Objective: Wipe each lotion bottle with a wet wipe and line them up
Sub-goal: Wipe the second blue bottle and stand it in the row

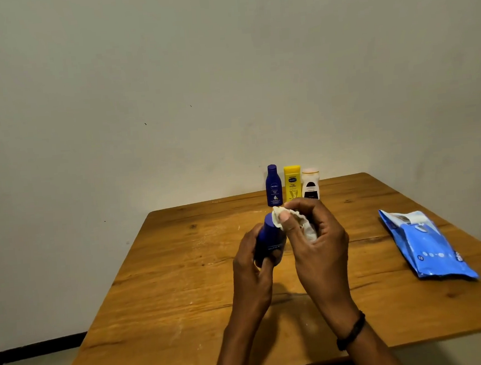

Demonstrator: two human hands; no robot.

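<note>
Against a plain pale wall (138,75) with black skirting (30,347) stands a scuffed wooden table (169,274). Over its centre, the left hand (252,273) grips a tilted dark blue lotion bottle (268,237). The right hand (322,248) pinches a crumpled wet wipe (309,230) against its cap. At the far edge a blue bottle (273,187), yellow bottle (292,182) and white bottle (310,184) stand upright in a row. Far right lies a blue wipes pack (428,248).
</note>
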